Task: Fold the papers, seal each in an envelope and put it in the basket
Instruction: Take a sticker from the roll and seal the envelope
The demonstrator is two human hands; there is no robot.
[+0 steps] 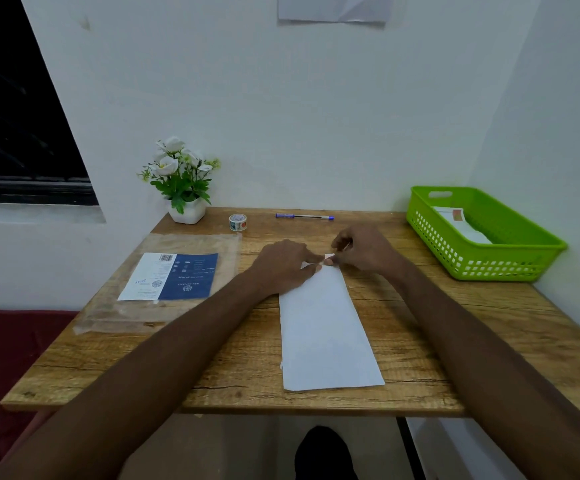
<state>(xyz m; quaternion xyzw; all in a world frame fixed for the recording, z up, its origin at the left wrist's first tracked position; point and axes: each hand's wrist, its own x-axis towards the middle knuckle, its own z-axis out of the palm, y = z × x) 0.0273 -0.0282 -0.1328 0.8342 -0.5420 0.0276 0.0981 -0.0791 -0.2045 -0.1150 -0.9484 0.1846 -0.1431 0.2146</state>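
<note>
A long white envelope point(326, 327) lies lengthwise on the wooden table point(233, 368), its near end close to the front edge. My left hand point(283, 266) presses flat on its far left corner. My right hand point(364, 251) pinches a small white piece, perhaps tape or the flap, at the envelope's far end, fingertips meeting those of the left hand. The green basket point(510, 265) stands at the far right with sealed envelopes point(461, 225) inside. A roll of tape point(237, 222) sits at the back of the table.
A clear plastic packet with a blue and white label point(169, 277) lies on the left. A potted white flower point(181, 183) stands in the back left corner. A blue pen point(304, 216) lies along the back edge. Walls close the back and right sides.
</note>
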